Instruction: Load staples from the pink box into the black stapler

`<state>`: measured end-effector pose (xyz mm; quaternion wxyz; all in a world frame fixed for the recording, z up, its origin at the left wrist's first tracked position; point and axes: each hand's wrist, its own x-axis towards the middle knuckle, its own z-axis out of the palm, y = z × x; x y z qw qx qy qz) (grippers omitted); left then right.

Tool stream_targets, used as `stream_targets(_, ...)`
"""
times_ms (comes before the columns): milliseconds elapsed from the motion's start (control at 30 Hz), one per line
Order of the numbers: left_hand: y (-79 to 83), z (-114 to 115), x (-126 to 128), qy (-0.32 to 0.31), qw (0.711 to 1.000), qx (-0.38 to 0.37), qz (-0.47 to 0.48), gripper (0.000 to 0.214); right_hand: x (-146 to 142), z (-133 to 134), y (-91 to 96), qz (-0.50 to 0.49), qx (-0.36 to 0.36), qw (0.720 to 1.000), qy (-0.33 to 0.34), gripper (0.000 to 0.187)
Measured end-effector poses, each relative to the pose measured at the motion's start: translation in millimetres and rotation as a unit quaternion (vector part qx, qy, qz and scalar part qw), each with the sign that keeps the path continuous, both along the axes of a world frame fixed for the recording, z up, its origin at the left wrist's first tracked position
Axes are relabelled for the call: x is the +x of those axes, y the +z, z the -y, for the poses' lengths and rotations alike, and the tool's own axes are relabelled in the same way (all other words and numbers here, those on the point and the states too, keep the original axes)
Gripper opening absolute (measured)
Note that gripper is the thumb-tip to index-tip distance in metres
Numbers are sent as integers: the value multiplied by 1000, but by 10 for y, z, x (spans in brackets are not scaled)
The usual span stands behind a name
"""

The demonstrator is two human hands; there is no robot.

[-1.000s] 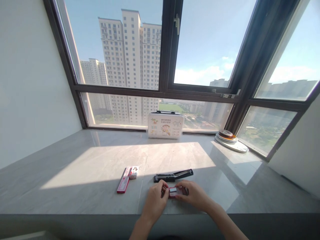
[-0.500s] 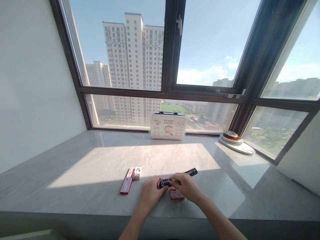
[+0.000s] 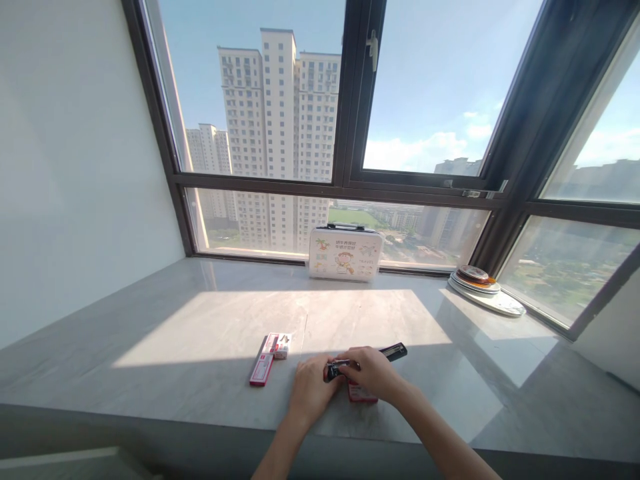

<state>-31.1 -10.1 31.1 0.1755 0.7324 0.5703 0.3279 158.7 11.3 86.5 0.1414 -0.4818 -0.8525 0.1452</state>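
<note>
A black stapler (image 3: 395, 352), opened out long, is held low over the grey stone sill. My left hand (image 3: 311, 385) is closed around its near left end, thumb and fingers gripping it. My right hand (image 3: 371, 371) pinches a thin silvery strip (image 3: 341, 363), like a row of staples, at the stapler's left part. The right hand covers the stapler's middle, and the far end sticks out beyond it. Beneath the right hand lies a small red box (image 3: 363, 393), partly hidden. To the left are a long red-and-white box (image 3: 262, 369) and a small white box (image 3: 283, 345), close together.
On the wide stone sill (image 3: 200, 353), a white cartoon-printed case (image 3: 345, 253) stands against the window. A stack of plates (image 3: 483, 293) sits in the right corner. Dark window frames border the back, and the sill's front edge runs below my wrists.
The view has turned slightly left, so everything sits further right. Both hands stay at the stapler; my right fingers have moved closer to its left end, with the silvery strip now showing more.
</note>
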Motion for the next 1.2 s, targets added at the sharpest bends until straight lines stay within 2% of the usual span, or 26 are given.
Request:
stream_targets(133,22,8,8,7,1000,-12,-2,21,61,40,-25,-12,18,997,-78,28)
stream_targets(333,37,21,17,7,1000,-7,6,22,78,199,-102,-67,1,996,-54,29)
stream_targets(467,43,24,20,12,1000,-14,-1,27,301,239,-212,-154,-34,986,-61,37)
stream_targets(567,46,20,19,13,1000,-17,1,29,651,221,-329,-215,-112,963,-116,48)
stream_targets(667,42,14,17,11,1000,-18,2,29,966,189,-398,-268,-230,916,-188,57)
stream_targets(733,36,10,16,12,1000,-19,2,28,1056,150,-376,-330,-242,890,-201,62)
stream_targets(800,33,7,16,11,1000,-18,4,27,1028,89,-291,-386,-212,879,-182,63)
stream_targets(833,32,6,16,9,1000,-17,5,27,976,52,-229,-395,-195,882,-165,62)
stream_targets(900,35,4,15,5,1000,-17,5,25,822,-20,-90,-368,-156,908,-126,59)
stream_targets(1033,47,2,7,-1,1000,-25,-2,26,458,-97,129,-192,-43,979,-56,37)
stream_targets(1100,53,0,1,-3,1000,-29,-5,26,306,-94,165,-108,-8,993,-49,28)
stream_targets(1200,56,-1,-3,-8,1000,-29,-4,26,134,-68,131,-41,5,998,-50,24)
